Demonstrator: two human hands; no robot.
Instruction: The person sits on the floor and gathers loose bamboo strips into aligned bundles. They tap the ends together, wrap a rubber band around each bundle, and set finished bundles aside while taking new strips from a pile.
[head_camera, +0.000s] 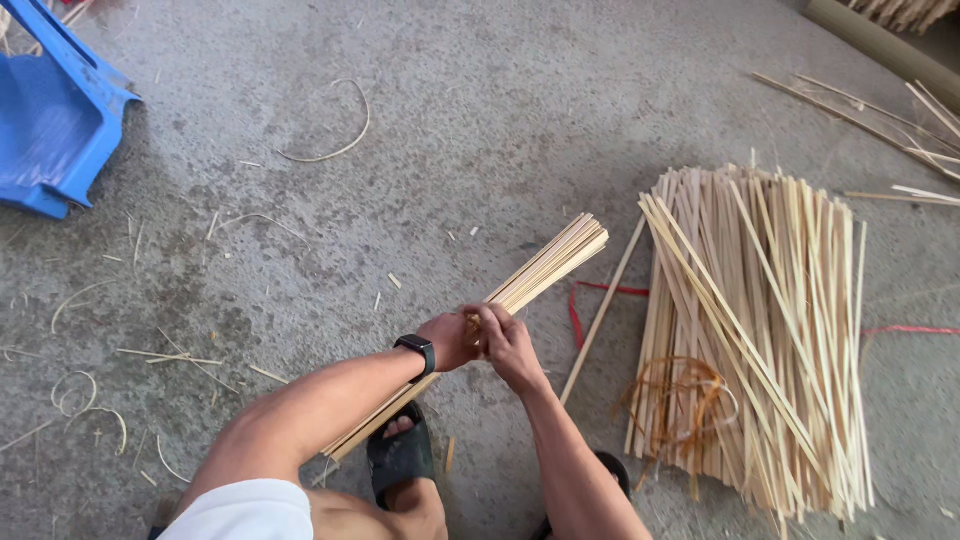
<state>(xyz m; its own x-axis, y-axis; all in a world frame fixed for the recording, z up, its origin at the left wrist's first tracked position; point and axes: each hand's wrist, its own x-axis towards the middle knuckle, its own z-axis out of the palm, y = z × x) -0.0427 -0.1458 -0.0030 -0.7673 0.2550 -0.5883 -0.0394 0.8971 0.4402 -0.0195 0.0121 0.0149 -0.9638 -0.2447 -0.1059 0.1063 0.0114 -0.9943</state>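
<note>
— Black sandal down by the person's foot, see it? The near end of the stick bundle sits right beside it on the floor.

— Yes. Who holds the bundle?

— Both hands. The left hand, the one with the black watch, is wrapped shut around the sticks. The right hand is closed on them too, touching the left one.

— Where do they hold it?

— Near the middle of its length. I think that is a good spot, so neither end tips down.

— Which way does it point?

— Its long line runs from the sandal, low and near, up and away to the right. The far end is lifted off the floor and points toward the big pile of sticks.

— Is it heavy?

— I guess not. The sticks are thin, pale strips of wood. One alone would bend or snap. Packed together they look stiff and straight.

— Could they slip?

— Maybe. They look smooth, and I cannot see a tie around them, so a loose grip might let some slide out.

— What else is there?

— A red string lies between the bundle and the pile. A blue plastic bin sits far off to the left.
</note>
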